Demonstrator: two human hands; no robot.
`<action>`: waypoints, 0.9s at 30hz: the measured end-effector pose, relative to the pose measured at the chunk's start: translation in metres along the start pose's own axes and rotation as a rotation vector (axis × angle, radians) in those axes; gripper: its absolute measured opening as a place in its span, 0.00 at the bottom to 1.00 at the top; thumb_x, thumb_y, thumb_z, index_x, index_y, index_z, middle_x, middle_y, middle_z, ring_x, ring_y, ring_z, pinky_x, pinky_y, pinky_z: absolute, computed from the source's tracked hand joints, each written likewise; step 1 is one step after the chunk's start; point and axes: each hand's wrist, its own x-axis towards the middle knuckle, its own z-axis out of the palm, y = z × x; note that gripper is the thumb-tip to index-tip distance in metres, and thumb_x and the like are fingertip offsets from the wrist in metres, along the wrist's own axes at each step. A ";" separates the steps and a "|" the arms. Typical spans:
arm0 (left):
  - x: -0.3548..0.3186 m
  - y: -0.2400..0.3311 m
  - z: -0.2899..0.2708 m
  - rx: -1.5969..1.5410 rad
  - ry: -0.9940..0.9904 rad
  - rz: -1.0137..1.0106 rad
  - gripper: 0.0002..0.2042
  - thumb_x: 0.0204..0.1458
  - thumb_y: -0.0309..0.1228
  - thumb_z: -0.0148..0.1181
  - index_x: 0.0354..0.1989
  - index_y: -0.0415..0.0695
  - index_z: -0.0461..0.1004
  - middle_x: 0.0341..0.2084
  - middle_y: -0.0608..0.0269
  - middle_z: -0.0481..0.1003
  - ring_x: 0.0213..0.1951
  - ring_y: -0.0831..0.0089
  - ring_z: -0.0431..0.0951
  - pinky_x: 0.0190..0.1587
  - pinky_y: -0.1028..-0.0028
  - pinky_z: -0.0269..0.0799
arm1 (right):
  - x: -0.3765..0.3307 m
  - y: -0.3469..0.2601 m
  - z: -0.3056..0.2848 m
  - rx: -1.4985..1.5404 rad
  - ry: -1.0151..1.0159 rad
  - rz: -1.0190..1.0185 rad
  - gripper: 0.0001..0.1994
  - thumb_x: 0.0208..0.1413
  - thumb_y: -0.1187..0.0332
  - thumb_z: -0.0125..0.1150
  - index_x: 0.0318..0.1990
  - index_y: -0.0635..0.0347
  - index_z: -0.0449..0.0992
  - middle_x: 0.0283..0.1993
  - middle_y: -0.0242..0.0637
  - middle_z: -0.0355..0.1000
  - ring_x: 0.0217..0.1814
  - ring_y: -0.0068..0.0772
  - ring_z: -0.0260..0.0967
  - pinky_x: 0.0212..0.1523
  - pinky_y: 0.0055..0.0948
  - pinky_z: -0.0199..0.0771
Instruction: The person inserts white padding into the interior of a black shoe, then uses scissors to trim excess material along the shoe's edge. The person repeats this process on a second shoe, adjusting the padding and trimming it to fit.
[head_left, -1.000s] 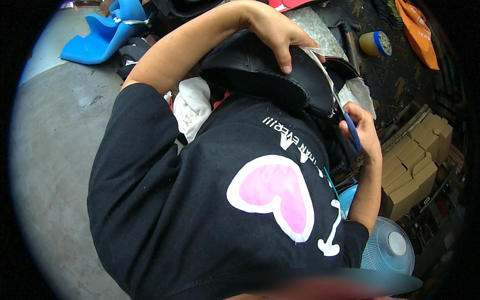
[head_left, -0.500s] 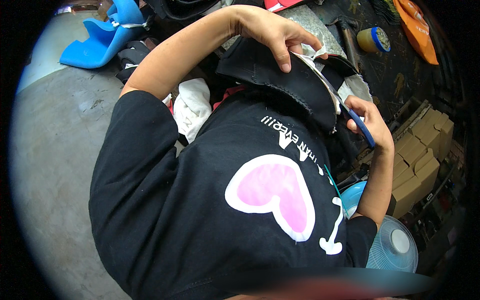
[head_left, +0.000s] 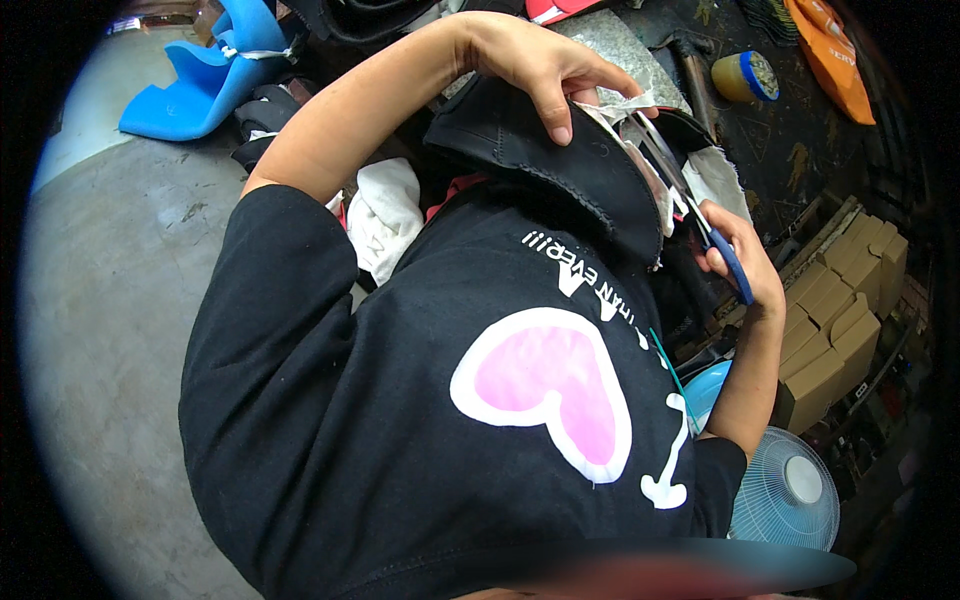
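Note:
My left hand is closed on the upper edge of a black stitched piece with a frayed white lining. The thumb presses on the black outer face, and the other fingers reach over the rim onto the white cloth. A pair of scissors with blue handles is in my right hand, fingers wrapped round the grips. Its metal blades lie along the lining at the right edge of the piece, pointing up toward my left fingertips. The piece rests against the front of my black shirt.
A dark worktable holds a yellow tub with a blue rim and an orange bag. Cardboard boxes stand at the right, above a blue fan. At the left are blue foam sheet and white cloth.
My right hand and the scissors have shifted slightly right and down. The blades now show more apart, and the lining's edge stands further from the black piece. My left hand keeps its hold.

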 end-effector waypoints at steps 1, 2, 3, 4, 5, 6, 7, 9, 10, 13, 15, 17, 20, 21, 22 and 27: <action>0.001 -0.002 -0.001 -0.139 -0.098 -0.007 0.51 0.44 0.20 0.68 0.69 0.27 0.32 0.37 0.54 0.74 0.38 0.74 0.74 0.40 0.77 0.70 | -0.002 -0.001 -0.001 -0.006 0.007 0.010 0.32 0.47 0.35 0.61 0.32 0.61 0.67 0.27 0.28 0.60 0.29 0.21 0.55 0.30 0.24 0.56; 0.003 -0.004 -0.002 -0.152 -0.112 0.006 0.51 0.44 0.19 0.68 0.69 0.27 0.32 0.37 0.54 0.74 0.38 0.74 0.74 0.39 0.77 0.70 | -0.002 -0.002 -0.001 -0.006 0.009 0.028 0.32 0.47 0.35 0.61 0.32 0.61 0.67 0.27 0.28 0.60 0.28 0.22 0.55 0.30 0.24 0.56; 0.005 -0.006 -0.003 -0.163 -0.126 0.019 0.51 0.44 0.19 0.68 0.69 0.27 0.32 0.37 0.54 0.74 0.38 0.74 0.74 0.39 0.77 0.70 | -0.001 -0.003 -0.002 -0.028 -0.003 0.043 0.31 0.47 0.37 0.62 0.31 0.62 0.68 0.26 0.29 0.61 0.28 0.23 0.56 0.30 0.26 0.58; 0.006 -0.007 -0.003 -0.173 -0.141 0.032 0.51 0.44 0.19 0.68 0.69 0.28 0.32 0.37 0.54 0.74 0.38 0.74 0.74 0.39 0.77 0.70 | 0.001 -0.004 -0.001 -0.071 0.002 0.024 0.30 0.46 0.38 0.62 0.31 0.62 0.68 0.26 0.30 0.61 0.29 0.23 0.57 0.30 0.27 0.58; 0.007 -0.008 -0.003 -0.176 -0.142 0.027 0.51 0.44 0.19 0.68 0.70 0.28 0.33 0.37 0.53 0.74 0.38 0.74 0.74 0.38 0.77 0.70 | 0.004 -0.005 0.002 -0.103 0.011 0.007 0.30 0.46 0.39 0.63 0.31 0.62 0.68 0.26 0.31 0.61 0.29 0.23 0.57 0.30 0.27 0.59; 0.008 -0.008 -0.003 -0.179 -0.141 0.021 0.51 0.43 0.19 0.68 0.70 0.28 0.33 0.37 0.53 0.74 0.37 0.74 0.74 0.38 0.77 0.70 | 0.006 -0.006 0.005 -0.138 0.017 -0.014 0.29 0.46 0.40 0.63 0.31 0.62 0.68 0.26 0.31 0.62 0.29 0.23 0.58 0.30 0.27 0.59; 0.008 -0.008 -0.003 -0.182 -0.140 0.015 0.51 0.43 0.19 0.68 0.70 0.28 0.34 0.37 0.53 0.75 0.37 0.74 0.74 0.38 0.77 0.70 | 0.010 -0.007 0.007 -0.145 0.024 -0.031 0.28 0.44 0.42 0.64 0.32 0.62 0.69 0.25 0.32 0.62 0.29 0.23 0.59 0.30 0.29 0.60; 0.008 -0.006 -0.002 -0.147 -0.122 -0.003 0.51 0.43 0.19 0.68 0.70 0.30 0.35 0.37 0.53 0.74 0.37 0.74 0.74 0.37 0.77 0.70 | 0.013 -0.010 0.009 -0.140 0.022 -0.019 0.28 0.45 0.43 0.66 0.32 0.62 0.69 0.24 0.30 0.61 0.28 0.23 0.59 0.29 0.27 0.59; 0.007 -0.004 -0.002 -0.130 -0.111 -0.012 0.50 0.43 0.19 0.68 0.70 0.31 0.36 0.37 0.52 0.74 0.37 0.74 0.74 0.37 0.77 0.70 | 0.014 -0.011 0.009 -0.140 0.017 -0.015 0.27 0.45 0.43 0.66 0.32 0.62 0.69 0.24 0.29 0.61 0.27 0.22 0.59 0.28 0.27 0.59; 0.007 0.000 -0.001 -0.214 -0.190 -0.020 0.51 0.42 0.18 0.68 0.71 0.34 0.36 0.36 0.53 0.75 0.40 0.73 0.75 0.38 0.78 0.70 | 0.014 -0.010 0.009 -0.006 -0.038 0.077 0.25 0.47 0.45 0.68 0.31 0.61 0.69 0.23 0.26 0.61 0.25 0.18 0.59 0.26 0.23 0.58; 0.006 0.000 0.004 -0.243 -0.148 0.090 0.46 0.43 0.20 0.67 0.70 0.34 0.44 0.38 0.54 0.76 0.42 0.72 0.75 0.42 0.76 0.71 | 0.014 -0.005 0.010 0.146 -0.020 0.110 0.25 0.47 0.45 0.69 0.31 0.60 0.70 0.23 0.24 0.61 0.24 0.16 0.59 0.24 0.21 0.57; 0.003 -0.002 0.007 -0.106 -0.014 0.101 0.44 0.41 0.24 0.68 0.68 0.33 0.51 0.38 0.53 0.77 0.41 0.71 0.76 0.44 0.76 0.71 | 0.013 0.002 0.014 0.248 0.032 0.097 0.25 0.48 0.45 0.69 0.31 0.60 0.70 0.23 0.23 0.61 0.23 0.14 0.60 0.22 0.19 0.57; -0.003 -0.004 0.005 0.111 0.185 0.012 0.43 0.39 0.30 0.70 0.65 0.30 0.57 0.37 0.51 0.78 0.38 0.72 0.78 0.45 0.78 0.73 | 0.007 0.011 0.017 0.288 0.109 0.017 0.27 0.47 0.42 0.69 0.32 0.60 0.70 0.23 0.24 0.62 0.21 0.14 0.60 0.21 0.17 0.57; -0.004 -0.003 0.002 0.028 0.155 0.014 0.41 0.40 0.30 0.70 0.65 0.31 0.58 0.37 0.51 0.78 0.38 0.72 0.78 0.46 0.77 0.73 | 0.005 0.013 0.017 0.274 0.107 -0.004 0.29 0.46 0.40 0.68 0.33 0.61 0.70 0.24 0.25 0.62 0.20 0.14 0.59 0.21 0.17 0.57; -0.004 -0.002 -0.002 -0.053 0.125 0.016 0.40 0.41 0.31 0.70 0.65 0.32 0.60 0.38 0.52 0.78 0.39 0.73 0.78 0.47 0.77 0.73 | 0.002 0.015 0.017 0.271 0.102 -0.021 0.32 0.45 0.37 0.67 0.33 0.62 0.71 0.25 0.26 0.62 0.20 0.14 0.59 0.21 0.16 0.57; -0.005 0.000 -0.004 0.057 0.413 0.128 0.20 0.52 0.30 0.63 0.52 0.34 0.74 0.43 0.61 0.78 0.43 0.77 0.77 0.52 0.80 0.70 | -0.003 0.017 0.015 0.273 0.453 -0.094 0.35 0.48 0.35 0.63 0.41 0.63 0.70 0.30 0.31 0.65 0.27 0.20 0.62 0.30 0.18 0.61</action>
